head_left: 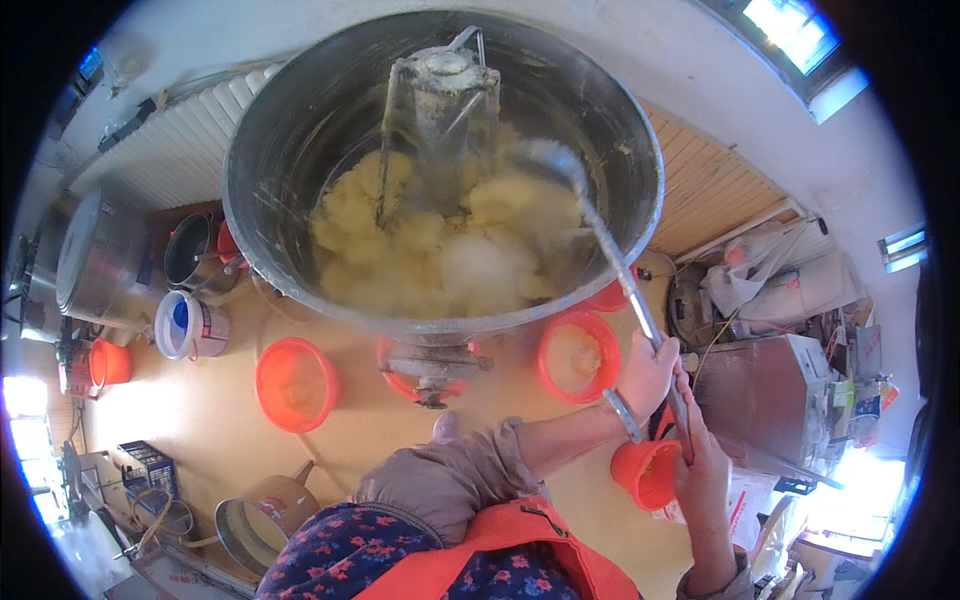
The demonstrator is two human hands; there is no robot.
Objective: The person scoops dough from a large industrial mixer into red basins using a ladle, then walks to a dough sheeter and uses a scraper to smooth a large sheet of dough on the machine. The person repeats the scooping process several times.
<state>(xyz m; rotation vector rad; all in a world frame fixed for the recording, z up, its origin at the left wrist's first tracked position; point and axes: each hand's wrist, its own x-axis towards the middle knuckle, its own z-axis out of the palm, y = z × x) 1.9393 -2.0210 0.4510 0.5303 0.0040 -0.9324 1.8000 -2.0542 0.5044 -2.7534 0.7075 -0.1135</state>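
My left hand (648, 374), with a bangle at the wrist, is closed around the middle of a long metal handle. Lower down, near its end, my right hand (703, 468) grips the same handle. This long-handled tool (612, 250) slants up over the rim of a big metal mixing pot (640, 190). Its pale, rounded head is blurred, so I cannot tell whether it is a ladle or a shovel. Yellow, lumpy dough-like mash (400, 250) lies in the pot, with haze over it. A metal stirring frame (440, 110) stands in the mash.
Orange-red basins (335, 385) sit on the floor below the pot, and a red bucket (625, 470) is beside my right hand. A white bucket (222, 330) and a metal pan (225, 530) are at left. A metal cabinet (760, 400) stands at right.
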